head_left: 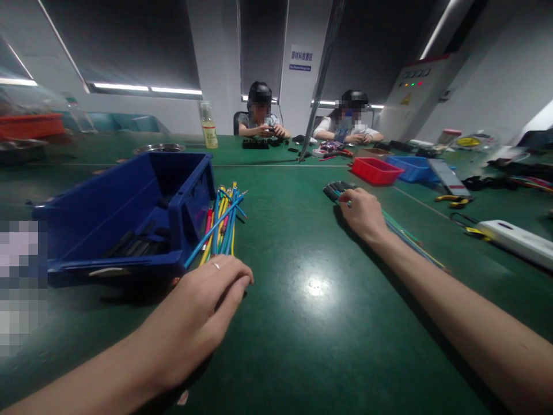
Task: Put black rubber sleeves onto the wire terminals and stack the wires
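Wires (pixel 227 222), mostly blue and yellow with a little red, lay in a loose bundle on the green table (pixel 280 346), just beside a blue bin (pixel 86 219) with black pieces (pixel 147 242) in it. My left hand (pixel 211 297) was at their near end, fingers together and loosely bent; I could not tell whether they gripped any. My right hand (pixel 363 213), farther out, had its fingers curled at a dark-ended bundle (pixel 332 190); whether they gripped it I could not tell. Green, blue and yellow strands (pixel 404 233) showed beside that forearm. The tabletop was smooth and shiny, with white glare between my arms and a pale line running across farther off. To the right lay a red tray (pixel 375 173), a lighter blue tray (pixel 412 168) and a white power strip (pixel 521 237). A bottle (pixel 209 129) stood beyond the bin. Across the table sat two people (pixel 259 118) in dark headgear, their hands raised before them. Behind them were white walls, dark window panels, a sign (pixel 301 57) and a cabinet (pixel 415 98) with small coloured lights.
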Demonstrator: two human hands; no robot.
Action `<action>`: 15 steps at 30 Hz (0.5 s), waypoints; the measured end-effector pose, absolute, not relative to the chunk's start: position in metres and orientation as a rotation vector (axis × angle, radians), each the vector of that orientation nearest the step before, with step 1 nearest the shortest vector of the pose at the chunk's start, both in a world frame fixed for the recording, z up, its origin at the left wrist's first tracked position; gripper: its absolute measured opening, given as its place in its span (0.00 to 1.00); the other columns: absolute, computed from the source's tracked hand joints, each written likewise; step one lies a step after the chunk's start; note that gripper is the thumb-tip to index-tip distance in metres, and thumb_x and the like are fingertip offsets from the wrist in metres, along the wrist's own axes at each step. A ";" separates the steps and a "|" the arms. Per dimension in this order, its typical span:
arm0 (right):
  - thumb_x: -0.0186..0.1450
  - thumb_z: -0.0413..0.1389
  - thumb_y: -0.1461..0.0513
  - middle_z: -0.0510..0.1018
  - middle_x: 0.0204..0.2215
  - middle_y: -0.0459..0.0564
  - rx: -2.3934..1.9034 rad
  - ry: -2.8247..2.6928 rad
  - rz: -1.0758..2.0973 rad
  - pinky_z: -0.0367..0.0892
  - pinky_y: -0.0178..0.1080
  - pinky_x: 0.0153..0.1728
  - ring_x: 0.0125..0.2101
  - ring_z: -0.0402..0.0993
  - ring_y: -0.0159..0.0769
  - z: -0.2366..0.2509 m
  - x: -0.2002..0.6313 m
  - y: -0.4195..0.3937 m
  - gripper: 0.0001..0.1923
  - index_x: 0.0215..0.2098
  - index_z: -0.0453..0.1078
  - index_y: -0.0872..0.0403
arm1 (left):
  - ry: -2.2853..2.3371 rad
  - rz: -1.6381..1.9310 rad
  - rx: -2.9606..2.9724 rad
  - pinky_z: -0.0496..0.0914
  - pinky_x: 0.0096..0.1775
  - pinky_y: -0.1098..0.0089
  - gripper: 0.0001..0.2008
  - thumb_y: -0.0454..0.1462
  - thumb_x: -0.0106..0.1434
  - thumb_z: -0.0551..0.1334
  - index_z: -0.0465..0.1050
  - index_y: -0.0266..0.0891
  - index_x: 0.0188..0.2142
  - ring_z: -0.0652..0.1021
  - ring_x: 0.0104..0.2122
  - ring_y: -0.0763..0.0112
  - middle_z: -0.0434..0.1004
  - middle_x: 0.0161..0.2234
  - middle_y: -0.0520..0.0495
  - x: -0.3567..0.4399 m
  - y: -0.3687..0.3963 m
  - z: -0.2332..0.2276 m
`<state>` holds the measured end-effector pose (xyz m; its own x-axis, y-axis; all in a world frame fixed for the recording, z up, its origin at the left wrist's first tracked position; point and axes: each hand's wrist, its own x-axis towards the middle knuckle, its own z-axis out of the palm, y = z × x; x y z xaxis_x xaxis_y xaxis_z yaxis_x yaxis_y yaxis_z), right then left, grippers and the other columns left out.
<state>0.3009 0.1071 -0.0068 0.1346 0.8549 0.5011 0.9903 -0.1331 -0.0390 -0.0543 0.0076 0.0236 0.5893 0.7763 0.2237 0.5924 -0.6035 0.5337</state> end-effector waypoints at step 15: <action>0.62 0.46 0.68 0.74 0.47 0.59 -2.087 -1.980 -0.569 0.62 0.40 0.45 0.44 0.69 0.44 -0.015 0.308 0.119 0.21 0.47 0.75 0.60 | 1.016 0.550 2.428 0.66 0.42 0.65 0.11 0.38 0.68 0.48 0.67 0.40 0.36 0.72 0.37 0.69 0.71 0.36 0.49 -0.056 0.009 0.022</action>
<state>0.3076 0.1194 -0.0150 0.0232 0.9103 0.4134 0.9908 -0.0760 0.1118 -0.0558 0.0089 0.0216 0.6496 0.7373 0.1857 0.5583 -0.6284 0.5417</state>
